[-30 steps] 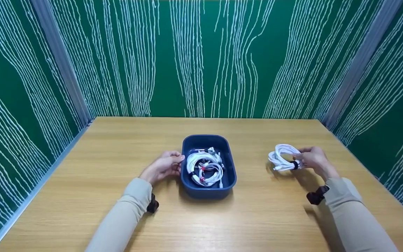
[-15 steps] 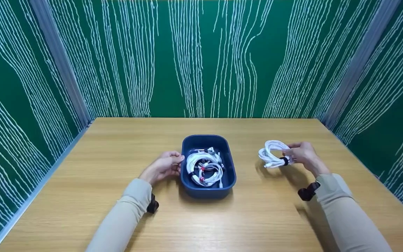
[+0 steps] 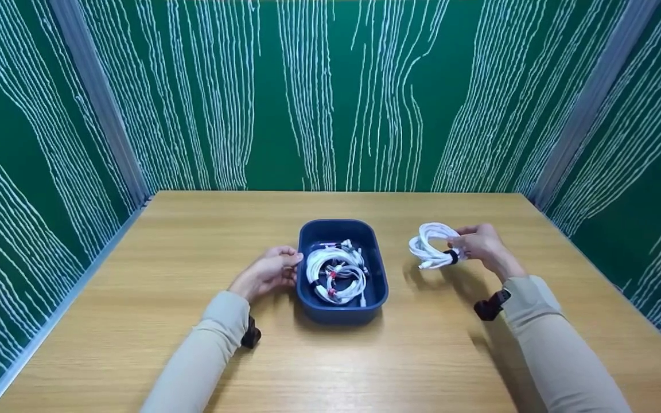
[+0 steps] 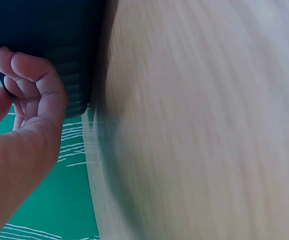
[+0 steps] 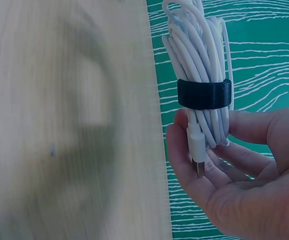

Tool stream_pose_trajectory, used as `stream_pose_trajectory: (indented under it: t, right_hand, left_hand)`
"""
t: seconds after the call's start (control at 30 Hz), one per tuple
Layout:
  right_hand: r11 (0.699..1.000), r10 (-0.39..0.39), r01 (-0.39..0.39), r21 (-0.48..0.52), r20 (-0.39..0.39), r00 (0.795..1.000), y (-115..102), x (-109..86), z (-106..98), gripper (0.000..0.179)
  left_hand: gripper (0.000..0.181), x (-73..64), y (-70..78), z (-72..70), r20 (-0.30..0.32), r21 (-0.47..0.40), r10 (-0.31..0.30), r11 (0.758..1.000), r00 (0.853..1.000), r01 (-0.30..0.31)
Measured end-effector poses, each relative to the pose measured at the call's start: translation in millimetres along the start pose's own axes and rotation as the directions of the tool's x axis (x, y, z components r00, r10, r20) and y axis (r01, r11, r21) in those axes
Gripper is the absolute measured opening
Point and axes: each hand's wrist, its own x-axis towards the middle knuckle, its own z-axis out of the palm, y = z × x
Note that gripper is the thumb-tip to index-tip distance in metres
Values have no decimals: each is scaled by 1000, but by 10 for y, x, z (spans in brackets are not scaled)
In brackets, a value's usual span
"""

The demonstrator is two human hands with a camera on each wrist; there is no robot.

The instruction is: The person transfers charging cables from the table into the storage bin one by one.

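In the head view, a dark blue bin (image 3: 342, 318) stands mid-table, with coiled white cables (image 3: 319, 291) inside. My left hand (image 3: 270, 271) holds the bin by its left rim. The left wrist view shows curled fingers (image 4: 34, 67) against the bin's outer wall, the thumb near its edge. To the right of the bin, my right hand (image 3: 484, 245) grips a coiled white USB cable (image 3: 431, 244) above the table. A black strap (image 5: 204, 94) wraps the coil. In the right wrist view, its metal-tipped plug (image 5: 197, 147) lies beside the fingers.
The wooden table (image 3: 221, 223) reaches back to a green wall (image 3: 273, 115) with white wavy lines. Similar panels stand at the left and right. Small red pieces (image 3: 332, 293) show among the cables in the bin.
My right hand has carried the coiled USB cable leftward and slightly farther back, closer to the bin. My left hand and the bin have stayed in place.
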Motion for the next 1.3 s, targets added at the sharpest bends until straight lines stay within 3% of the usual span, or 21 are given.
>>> stream_pose_trajectory:
  t: [0.4,0.77,1.3]
  right_hand:
    - [993,-57,54,105,25,998,-115,33,132,50]
    - [997,-45,44,68,20,999,-231,46,251,46]
    - [990,-91,86,109,38,995,-387,64,409,43]
  left_hand:
    - [14,-13,-2,9,32,-2,26,1000,999,-26]
    - [13,-13,-7,4,23,1,17,1000,1000,-17]
    - [13,-15,4,5,24,10,18,1000,1000,-18]
